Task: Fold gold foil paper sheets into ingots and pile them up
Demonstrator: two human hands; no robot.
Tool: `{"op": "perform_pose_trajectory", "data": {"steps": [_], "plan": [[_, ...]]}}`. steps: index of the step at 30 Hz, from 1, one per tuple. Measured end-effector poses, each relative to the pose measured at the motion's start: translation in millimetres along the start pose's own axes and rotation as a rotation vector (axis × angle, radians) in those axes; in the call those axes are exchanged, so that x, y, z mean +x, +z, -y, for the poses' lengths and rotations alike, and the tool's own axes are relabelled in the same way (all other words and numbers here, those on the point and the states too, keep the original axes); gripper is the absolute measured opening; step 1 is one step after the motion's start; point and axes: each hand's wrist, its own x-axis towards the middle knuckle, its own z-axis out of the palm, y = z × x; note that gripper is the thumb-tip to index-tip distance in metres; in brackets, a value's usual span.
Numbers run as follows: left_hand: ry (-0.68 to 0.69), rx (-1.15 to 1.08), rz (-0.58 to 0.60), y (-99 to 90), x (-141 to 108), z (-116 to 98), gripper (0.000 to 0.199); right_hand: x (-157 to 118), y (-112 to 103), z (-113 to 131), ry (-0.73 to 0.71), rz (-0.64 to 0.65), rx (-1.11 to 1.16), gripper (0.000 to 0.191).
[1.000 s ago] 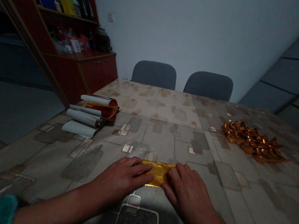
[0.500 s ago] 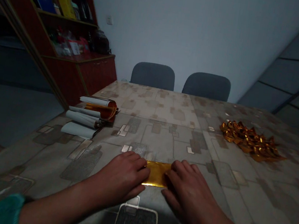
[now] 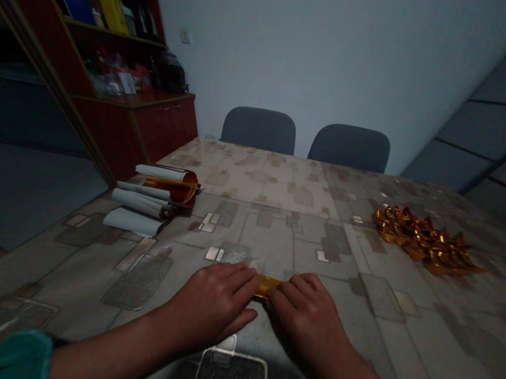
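A narrow strip of shiny gold foil paper (image 3: 264,286) lies on the table near its front edge, between my two hands. My left hand (image 3: 221,298) covers the strip's left end, its fingers together and bent over the foil. Over the right end curl the fingers of my right hand (image 3: 305,303). Both thumbs are on the near side of the strip, and the parts of the foil under the fingers are hidden.
Folded white-backed gold sheets (image 3: 139,211) are stacked at the left of the patterned table (image 3: 272,186). A pile of folded gold foil pieces (image 3: 425,239) sits at the right. Two grey chairs (image 3: 259,129) stand behind, with a red cabinet (image 3: 162,126) at the back left.
The gold foil between my hands now shows as a narrower and shorter strip. Both hands have moved closer together, the left one shifting right.
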Motion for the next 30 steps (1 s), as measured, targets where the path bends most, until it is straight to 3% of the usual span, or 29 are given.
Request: {"op": "perform_pose_trajectory", "data": {"steps": [5,11,17,23,26,30], "plan": [[0.083,0.028,-0.132,5.7,1,1,0.027,3,-5,4,-0.004,-0.063,0.031,0.021],[0.117,-0.07,-0.084,-2.4,1,10,0.025,3,-16,-2,-0.001,-0.052,0.061,0.016],[0.046,-0.151,-0.018,-5.7,-6,27,0.026,2,-24,-20,-0.025,-0.034,0.048,0.015],[0.04,-0.132,-0.096,-7.1,-9,35,0.026,-4,-34,-47,0.0,0.042,0.045,0.016],[0.007,-0.108,-0.122,-7.0,-10,35,0.028,-15,-42,-68,0.095,0.125,-0.002,0.021],[-0.025,-0.052,-0.138,-6.5,-8,30,0.029,-17,-52,-69,0.258,-0.095,-0.032,0.023]]}}
